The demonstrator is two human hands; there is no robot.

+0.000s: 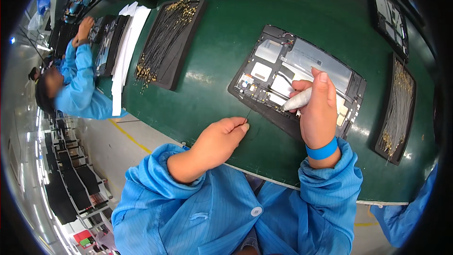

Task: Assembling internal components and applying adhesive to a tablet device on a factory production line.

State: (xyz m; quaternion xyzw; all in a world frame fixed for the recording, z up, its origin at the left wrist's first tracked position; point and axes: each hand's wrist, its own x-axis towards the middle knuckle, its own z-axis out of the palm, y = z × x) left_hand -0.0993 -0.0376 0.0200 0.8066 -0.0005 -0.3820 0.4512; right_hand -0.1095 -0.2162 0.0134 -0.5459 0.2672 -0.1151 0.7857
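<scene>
An opened tablet-like device [283,73] lies on the green table in front of me, its silver battery [314,59] and circuit boards exposed. My right hand [321,108] is closed round a thick white tool [298,100] that looks wrapped and tapers to a point. That point meets the board near the device's near edge. Just left of the device, my left hand [214,144] pinches a thin black cable [248,115] between thumb and forefinger. The cable runs up toward the near edge of the device; its far end is too small to make out.
A dark tray [170,78] of black cables with gold ends lies at the left, beside white sheets [130,52]. Another cable tray [386,146] is at the right, below a second opened device [389,19]. A person in blue [82,85] works at the far left.
</scene>
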